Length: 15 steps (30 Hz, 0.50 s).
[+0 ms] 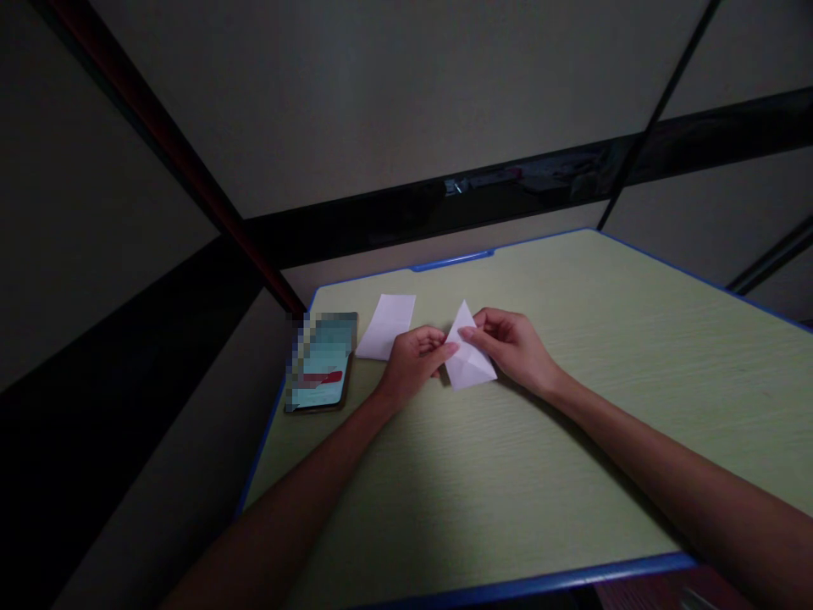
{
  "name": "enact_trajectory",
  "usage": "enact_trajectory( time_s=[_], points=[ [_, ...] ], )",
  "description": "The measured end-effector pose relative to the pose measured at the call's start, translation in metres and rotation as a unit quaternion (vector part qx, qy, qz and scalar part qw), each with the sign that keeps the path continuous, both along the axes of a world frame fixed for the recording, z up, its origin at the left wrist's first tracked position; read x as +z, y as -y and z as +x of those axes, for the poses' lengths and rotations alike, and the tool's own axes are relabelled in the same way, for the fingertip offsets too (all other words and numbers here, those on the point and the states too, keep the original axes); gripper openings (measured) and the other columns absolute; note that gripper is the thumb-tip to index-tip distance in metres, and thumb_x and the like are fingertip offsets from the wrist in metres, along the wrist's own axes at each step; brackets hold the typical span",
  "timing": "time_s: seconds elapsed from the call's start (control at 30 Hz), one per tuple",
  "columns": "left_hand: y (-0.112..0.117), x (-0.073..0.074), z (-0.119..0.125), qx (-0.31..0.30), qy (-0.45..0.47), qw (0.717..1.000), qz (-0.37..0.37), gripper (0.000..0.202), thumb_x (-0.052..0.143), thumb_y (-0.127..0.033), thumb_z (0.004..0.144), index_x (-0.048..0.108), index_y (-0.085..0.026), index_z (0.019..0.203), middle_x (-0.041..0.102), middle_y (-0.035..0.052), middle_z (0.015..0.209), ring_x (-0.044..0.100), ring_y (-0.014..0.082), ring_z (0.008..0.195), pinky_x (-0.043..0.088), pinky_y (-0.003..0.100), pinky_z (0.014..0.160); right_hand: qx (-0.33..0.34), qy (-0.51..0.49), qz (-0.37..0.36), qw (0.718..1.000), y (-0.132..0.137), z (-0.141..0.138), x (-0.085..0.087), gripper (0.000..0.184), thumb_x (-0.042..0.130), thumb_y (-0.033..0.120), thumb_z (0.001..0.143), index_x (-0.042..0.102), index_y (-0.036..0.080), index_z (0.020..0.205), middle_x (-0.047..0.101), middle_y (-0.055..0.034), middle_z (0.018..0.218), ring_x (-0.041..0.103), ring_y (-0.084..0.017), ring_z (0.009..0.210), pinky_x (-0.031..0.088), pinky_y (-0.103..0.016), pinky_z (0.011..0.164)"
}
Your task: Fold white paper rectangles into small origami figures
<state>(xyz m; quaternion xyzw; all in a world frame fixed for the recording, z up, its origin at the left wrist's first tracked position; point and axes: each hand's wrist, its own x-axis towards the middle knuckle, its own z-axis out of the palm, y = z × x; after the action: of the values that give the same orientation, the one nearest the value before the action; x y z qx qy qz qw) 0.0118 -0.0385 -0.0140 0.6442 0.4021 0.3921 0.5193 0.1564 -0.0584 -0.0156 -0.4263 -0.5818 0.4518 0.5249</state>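
A folded white paper [468,363] with a pointed top is held just above a pale green table [572,424] by both of my hands. My left hand [412,364] pinches its left edge with closed fingers. From the right, my right hand [514,347] grips the paper's upper right side, fingers curled over it. The paper's lower corner rests near the tabletop.
A second white paper strip [385,326] lies flat behind my left hand. A phone [323,363] with a lit screen sits at the table's left edge. The table has a blue rim [539,583]. Dark metal bars and pale walls stand around it.
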Motion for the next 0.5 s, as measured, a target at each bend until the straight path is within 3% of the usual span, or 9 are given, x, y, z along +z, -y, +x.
enact_trajectory(
  time_s=[0.3,0.5],
  points=[
    [0.0027,0.0059,-0.0001,-0.027,-0.029,0.999,-0.009,0.010,0.046,-0.011,0.058,0.045,-0.013,0.048,0.044,-0.0051,0.042,0.042,0.0047,0.039,0.032,0.016,0.038,0.049,-0.007,-0.021,0.999,0.0045,-0.0050,0.0029,0.015,0.055,0.025,0.068,0.047,0.013,0.065,0.049,0.0031,0.054,0.042,-0.004,0.043,0.029,-0.017,0.038],
    [0.0029,0.0070,-0.0017,-0.029,-0.030,0.999,-0.020,0.010,0.041,-0.007,0.053,0.043,-0.013,0.045,0.042,-0.0054,0.039,0.040,0.0049,0.038,0.031,0.016,0.037,0.042,-0.008,-0.042,0.998,0.0030,-0.0045,0.0040,0.017,0.058,0.026,0.063,0.048,0.013,0.063,0.051,0.0026,0.052,0.043,-0.005,0.042,0.028,-0.017,0.037]
  ],
)
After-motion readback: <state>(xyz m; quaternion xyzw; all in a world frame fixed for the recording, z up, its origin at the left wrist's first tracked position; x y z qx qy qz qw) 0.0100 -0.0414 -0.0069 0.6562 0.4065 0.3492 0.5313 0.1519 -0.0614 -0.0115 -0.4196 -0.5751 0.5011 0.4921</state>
